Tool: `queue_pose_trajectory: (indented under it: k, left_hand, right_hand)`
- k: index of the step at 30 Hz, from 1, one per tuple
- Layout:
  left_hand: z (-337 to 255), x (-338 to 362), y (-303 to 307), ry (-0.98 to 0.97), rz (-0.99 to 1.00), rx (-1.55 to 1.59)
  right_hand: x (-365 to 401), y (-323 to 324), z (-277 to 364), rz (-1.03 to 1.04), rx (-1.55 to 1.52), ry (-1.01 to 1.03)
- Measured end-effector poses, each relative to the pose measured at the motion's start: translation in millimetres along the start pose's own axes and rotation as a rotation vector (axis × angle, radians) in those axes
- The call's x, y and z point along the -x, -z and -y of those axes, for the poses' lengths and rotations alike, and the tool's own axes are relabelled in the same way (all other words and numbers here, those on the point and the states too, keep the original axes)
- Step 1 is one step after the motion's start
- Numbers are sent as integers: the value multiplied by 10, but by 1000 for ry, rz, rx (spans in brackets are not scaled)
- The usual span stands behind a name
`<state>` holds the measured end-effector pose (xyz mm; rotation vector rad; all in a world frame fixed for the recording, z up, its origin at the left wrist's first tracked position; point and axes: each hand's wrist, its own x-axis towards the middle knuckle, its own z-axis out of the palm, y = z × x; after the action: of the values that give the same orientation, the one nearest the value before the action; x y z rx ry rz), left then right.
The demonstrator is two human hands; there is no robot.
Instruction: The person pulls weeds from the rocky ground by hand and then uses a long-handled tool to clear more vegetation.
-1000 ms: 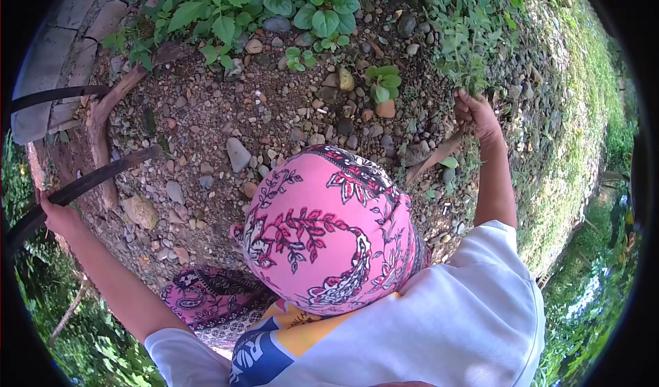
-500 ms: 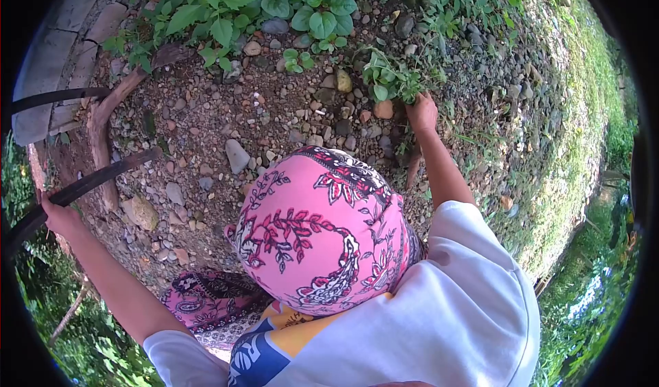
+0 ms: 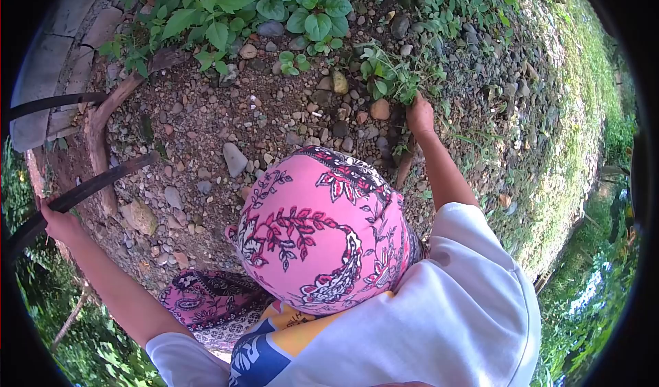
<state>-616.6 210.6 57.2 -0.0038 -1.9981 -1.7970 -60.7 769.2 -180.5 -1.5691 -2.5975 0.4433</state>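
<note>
My right hand (image 3: 420,118) is closed in a fist at the edge of a clump of leafy weeds (image 3: 386,78). A brown wooden stick (image 3: 406,163) runs from under this fist toward me; its far end is hidden by the hand and leaves. Green stems touch the fingertips. Far left, my left hand (image 3: 60,223) is closed around a dark curved bar (image 3: 96,184); part of the grip is hidden behind the bar. My bent knee, under pink patterned cloth (image 3: 309,215), fills the middle.
Stony soil (image 3: 206,126) surrounds my hands, with a large pale stone (image 3: 235,159) and a tan rock (image 3: 139,217). Broad-leaved plants (image 3: 319,9) grow ahead. A second dark bar (image 3: 62,103), a bent branch (image 3: 99,129) and concrete edging (image 3: 48,71) are at left.
The wooden stick below my right fist has tilted, its near end swinging left. The fist stays beside the weeds. The view has shifted slightly; my left hand keeps its place on the bar.
</note>
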Motion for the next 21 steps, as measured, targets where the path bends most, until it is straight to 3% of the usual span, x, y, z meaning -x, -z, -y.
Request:
queue_pose_trajectory:
  k: [11,13,15,17,19,21]
  left_hand:
    - [15,-45,26,-15,20,16]
    - [5,-41,17,1,1,-6]
    - [-13,-18,7,7,0,-7]
    - [-12,-6,6,4,18,10]
    - [-23,12,-13,-2,1,-11]
    - [-10,18,-12,-7,-7,-25]
  right_hand:
    - [117,279,323,313,-296,198]
    - [-27,441,345,243,-48,280]
    - [-271,349,70,8,111,301]
    - [-511,412,-148,-114,255,231]
    - [-611,750,-135,32,428,-30]
    - [-717,831,-377,69,520,-136]
